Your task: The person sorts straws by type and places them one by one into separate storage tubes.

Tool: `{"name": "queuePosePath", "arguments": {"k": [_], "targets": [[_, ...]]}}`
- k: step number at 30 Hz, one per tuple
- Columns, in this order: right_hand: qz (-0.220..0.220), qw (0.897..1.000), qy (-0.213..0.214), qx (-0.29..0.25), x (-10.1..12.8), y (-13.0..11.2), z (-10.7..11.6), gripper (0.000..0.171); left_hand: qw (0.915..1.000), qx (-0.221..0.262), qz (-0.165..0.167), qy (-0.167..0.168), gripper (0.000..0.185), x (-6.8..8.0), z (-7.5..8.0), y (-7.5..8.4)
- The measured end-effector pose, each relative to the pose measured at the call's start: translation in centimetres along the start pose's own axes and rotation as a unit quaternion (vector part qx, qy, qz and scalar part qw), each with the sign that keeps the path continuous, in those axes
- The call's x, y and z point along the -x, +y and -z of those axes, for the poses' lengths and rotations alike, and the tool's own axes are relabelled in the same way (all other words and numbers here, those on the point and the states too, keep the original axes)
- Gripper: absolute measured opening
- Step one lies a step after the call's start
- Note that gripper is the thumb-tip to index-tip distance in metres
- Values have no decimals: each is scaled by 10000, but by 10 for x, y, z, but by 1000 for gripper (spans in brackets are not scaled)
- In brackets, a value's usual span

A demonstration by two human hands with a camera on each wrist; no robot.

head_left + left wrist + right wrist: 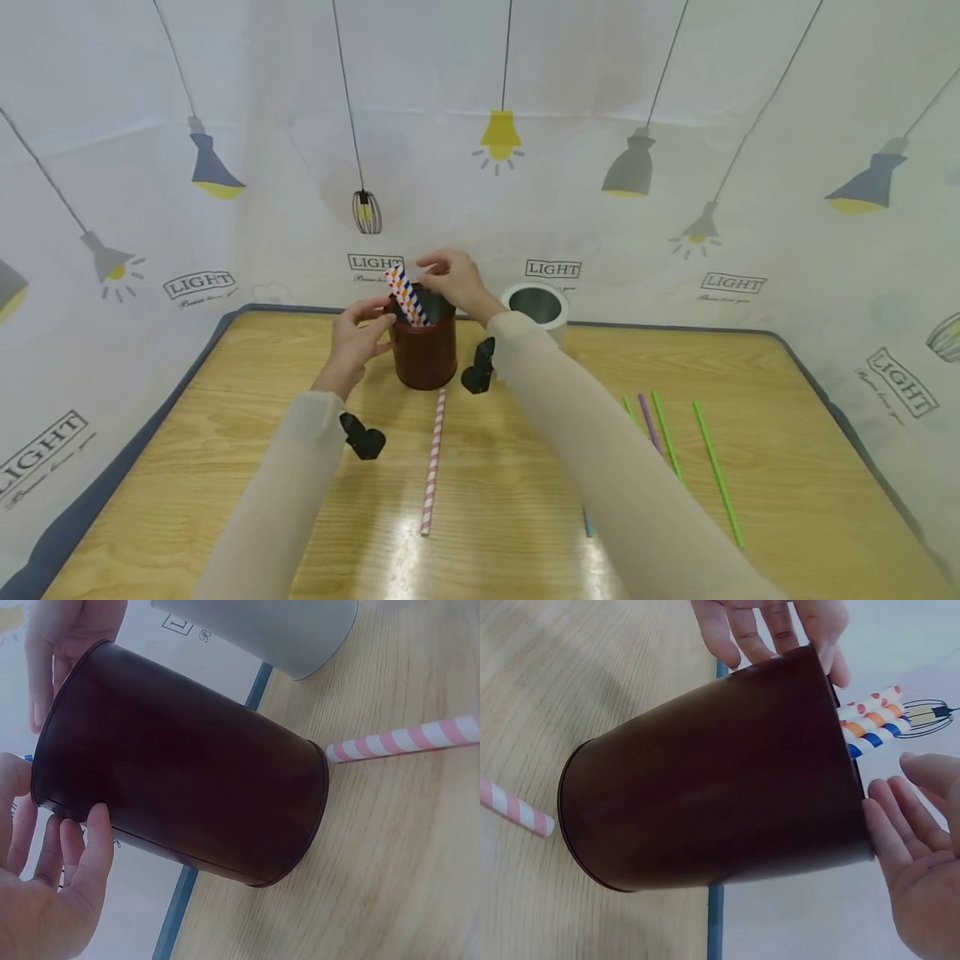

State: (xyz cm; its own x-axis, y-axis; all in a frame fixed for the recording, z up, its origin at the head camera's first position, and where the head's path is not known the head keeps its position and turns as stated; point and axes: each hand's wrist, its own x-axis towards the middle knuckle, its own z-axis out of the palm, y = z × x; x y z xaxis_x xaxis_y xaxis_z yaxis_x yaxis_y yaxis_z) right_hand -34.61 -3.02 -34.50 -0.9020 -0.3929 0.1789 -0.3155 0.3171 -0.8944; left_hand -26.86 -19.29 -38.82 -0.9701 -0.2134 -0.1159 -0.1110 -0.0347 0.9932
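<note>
A dark brown cylindrical container (425,358) stands upright near the table's back edge. Three paper straws (407,296), with red dots, orange stripes and blue stripes, lean inside it and stick out over the rim. My left hand (358,340) holds the container's left rim, thumb at the edge and fingers along the outer wall. At the opposite rim is my right hand (459,282); its fingertips touch the edge and its thumb stands apart, with no straw between them. A pink-and-white striped straw (432,467) lies on the table in front of the container.
Just right of the brown container stands a white cylindrical container (558,317), partly behind my right wrist. Several green straws (718,475), a purple straw (649,422) and a blue straw (588,523) lie on the right, some partly under my sleeve's outline. A printed curtain (480,67) surrounds the table.
</note>
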Motion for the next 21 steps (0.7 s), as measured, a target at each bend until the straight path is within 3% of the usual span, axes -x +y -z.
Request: {"name": "queuePosePath", "arguments": {"k": [5,11,21], "targets": [[-327,9980,-405,-362,6,0,10,27,10000,-21,11,32,37,-1,0,-2],[-549,9944,-838,-327,16,-4,19,30,10000,-22,4,2,38,-1,3,-3],[-415,9948,-724,-576,41,-7,34,30,10000,-74,25,-3,39,-1,-1,-1]]}}
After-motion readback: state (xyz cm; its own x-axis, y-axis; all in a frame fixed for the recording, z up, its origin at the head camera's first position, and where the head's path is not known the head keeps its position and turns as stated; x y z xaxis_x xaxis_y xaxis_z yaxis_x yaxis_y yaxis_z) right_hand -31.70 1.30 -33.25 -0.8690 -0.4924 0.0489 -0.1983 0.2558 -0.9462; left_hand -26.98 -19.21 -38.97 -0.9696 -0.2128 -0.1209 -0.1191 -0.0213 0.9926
